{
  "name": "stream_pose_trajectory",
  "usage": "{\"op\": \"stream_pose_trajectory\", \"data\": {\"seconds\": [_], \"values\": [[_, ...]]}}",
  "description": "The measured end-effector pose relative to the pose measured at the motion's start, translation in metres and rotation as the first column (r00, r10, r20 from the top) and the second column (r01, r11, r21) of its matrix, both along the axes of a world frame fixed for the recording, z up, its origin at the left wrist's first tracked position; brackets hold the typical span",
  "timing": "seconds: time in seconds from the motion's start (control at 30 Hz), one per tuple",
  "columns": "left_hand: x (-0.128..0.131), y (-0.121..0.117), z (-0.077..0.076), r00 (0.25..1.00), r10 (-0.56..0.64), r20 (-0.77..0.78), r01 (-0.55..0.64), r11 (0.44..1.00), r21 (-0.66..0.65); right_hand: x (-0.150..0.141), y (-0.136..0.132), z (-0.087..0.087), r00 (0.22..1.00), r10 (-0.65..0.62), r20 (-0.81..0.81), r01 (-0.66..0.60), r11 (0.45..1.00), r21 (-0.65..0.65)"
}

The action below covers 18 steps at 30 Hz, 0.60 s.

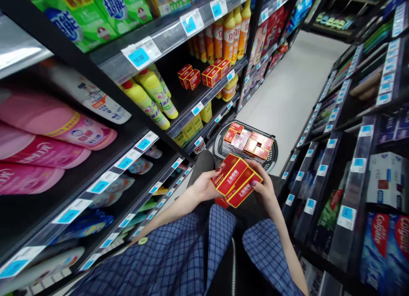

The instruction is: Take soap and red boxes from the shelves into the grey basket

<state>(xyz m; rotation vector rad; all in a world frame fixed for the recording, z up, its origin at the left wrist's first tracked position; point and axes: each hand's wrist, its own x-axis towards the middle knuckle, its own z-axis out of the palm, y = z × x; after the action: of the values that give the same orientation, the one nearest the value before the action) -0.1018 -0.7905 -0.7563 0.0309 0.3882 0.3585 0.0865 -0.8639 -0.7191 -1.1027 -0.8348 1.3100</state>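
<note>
Both my hands hold a small stack of red and gold boxes (235,181) in front of me, low in the aisle. My left hand (204,186) grips the stack's left side, fingers curled round it. My right hand (265,189) closes on the right side, thumb on top. Just beyond the boxes a black shopping basket (220,144) stands on the floor, filled with several more red boxes (249,143). More of the same red boxes (204,76) stand on a shelf to the left, at mid height.
Shelves line both sides of a narrow aisle: pink and white refill pouches (54,129), yellow bottles (153,97) and orange bottles (230,33) on the left, toothpaste boxes (386,240) on the right. The pale floor (294,87) runs ahead past the basket.
</note>
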Motion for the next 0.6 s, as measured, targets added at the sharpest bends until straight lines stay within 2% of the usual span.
{"op": "stream_pose_trajectory", "data": {"seconds": [0.07,0.13,0.2,0.27,0.33,0.37,0.47,0.6], "values": [[-0.008,-0.006,-0.009,1.0,0.006,-0.011,-0.006,1.0,0.03,-0.003,-0.006,-0.003,0.99,-0.051,-0.128,0.05,0.999,-0.011],[-0.014,-0.011,-0.013,1.0,0.006,-0.008,-0.005,0.996,0.092,-0.003,-0.007,-0.008,0.943,-0.124,-0.309,0.113,0.992,-0.055],[-0.019,-0.013,-0.012,1.0,-0.015,0.013,0.013,0.987,0.161,-0.001,-0.004,-0.014,0.835,-0.168,-0.523,0.139,0.986,-0.094],[-0.024,-0.013,-0.01,0.999,-0.04,0.036,0.032,0.976,0.216,0.002,0.003,-0.019,0.692,-0.145,-0.707,0.119,0.989,-0.086],[-0.027,-0.01,-0.008,0.997,-0.061,0.043,0.047,0.965,0.258,0.004,0.01,-0.022,0.577,-0.082,-0.812,0.09,0.995,-0.037],[-0.029,-0.008,-0.008,0.997,-0.07,0.042,0.055,0.959,0.277,0.005,0.013,-0.022,0.549,-0.061,-0.834,0.081,0.996,-0.02],[-0.032,-0.002,-0.009,0.994,-0.1,0.037,0.083,0.944,0.319,0.005,0.018,-0.015,0.574,-0.093,-0.813,0.06,0.996,-0.072],[-0.032,0.003,-0.008,0.994,-0.107,0.024,0.092,0.934,0.344,0.004,0.022,-0.006,0.674,-0.292,-0.678,0.084,0.943,-0.323]]}}
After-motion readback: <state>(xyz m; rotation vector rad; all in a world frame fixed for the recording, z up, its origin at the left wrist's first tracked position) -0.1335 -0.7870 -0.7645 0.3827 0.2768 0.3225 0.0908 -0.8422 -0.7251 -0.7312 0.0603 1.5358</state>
